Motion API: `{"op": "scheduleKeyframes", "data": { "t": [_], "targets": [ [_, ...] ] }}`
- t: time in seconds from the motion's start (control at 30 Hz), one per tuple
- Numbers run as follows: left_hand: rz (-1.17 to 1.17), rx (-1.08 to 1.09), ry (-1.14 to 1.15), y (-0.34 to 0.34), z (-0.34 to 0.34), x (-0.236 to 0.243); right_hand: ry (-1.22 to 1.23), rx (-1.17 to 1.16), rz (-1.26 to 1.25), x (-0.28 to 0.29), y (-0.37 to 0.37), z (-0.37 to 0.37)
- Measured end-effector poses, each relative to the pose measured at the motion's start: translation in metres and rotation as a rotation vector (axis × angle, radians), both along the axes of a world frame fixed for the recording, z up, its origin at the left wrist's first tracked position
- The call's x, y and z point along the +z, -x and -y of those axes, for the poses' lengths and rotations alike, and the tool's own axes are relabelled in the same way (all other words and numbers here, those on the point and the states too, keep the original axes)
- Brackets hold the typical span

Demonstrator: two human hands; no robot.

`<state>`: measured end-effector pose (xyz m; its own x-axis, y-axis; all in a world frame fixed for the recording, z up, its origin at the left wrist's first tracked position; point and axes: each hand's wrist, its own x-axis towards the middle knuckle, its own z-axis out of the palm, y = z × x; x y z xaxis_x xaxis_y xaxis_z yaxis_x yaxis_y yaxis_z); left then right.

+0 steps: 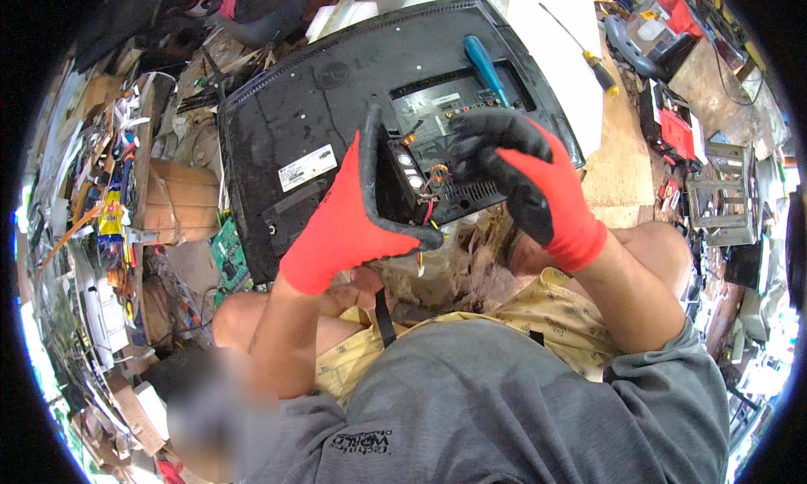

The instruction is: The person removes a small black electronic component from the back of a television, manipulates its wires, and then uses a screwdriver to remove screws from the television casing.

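- Left hand gripped a circuit board over the television's near edge.
- Right hand, loosely bent, hung over the television's right part; contact unclear.
- Blue screwdriver crossed the television's recess edge.
- Yellow-handled screwdriver lay beyond the television's right edge.

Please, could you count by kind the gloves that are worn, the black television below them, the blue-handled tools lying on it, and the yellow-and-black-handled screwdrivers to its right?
Gloves: 2 (left glove, right glove)
Black television: 1
Blue-handled tool: 1
Yellow-and-black-handled screwdriver: 1
Total: 5
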<state>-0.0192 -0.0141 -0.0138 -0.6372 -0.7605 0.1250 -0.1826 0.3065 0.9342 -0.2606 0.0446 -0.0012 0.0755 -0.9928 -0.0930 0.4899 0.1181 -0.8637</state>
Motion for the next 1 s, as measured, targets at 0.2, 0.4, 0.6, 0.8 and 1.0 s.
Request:
{"op": "scheduleKeyframes", "data": {
  "t": [0.2,0.4,0.6,0.8,1.0],
  "targets": [
    [0.008,-0.21,-0.161,-0.011,-0.004,0.017,0.115,0.015,-0.2,0.006,-0.001,0.004],
    [-0.054,-0.36,-0.374,-0.011,-0.006,0.019,0.002,0.112,-0.208,0.007,-0.01,-0.003],
    [-0.055,-0.453,-0.372,-0.011,-0.004,0.022,-0.114,0.125,-0.237,-0.005,-0.004,0.001],
    [0.066,-0.422,-0.309,-0.013,-0.006,0.024,0.272,0.172,-0.55,-0.01,0.004,0.002],
    [0.008,-0.339,-0.331,-0.007,-0.015,0.025,0.359,0.211,-0.6,-0.002,0.006,0.0]
  ]
}}
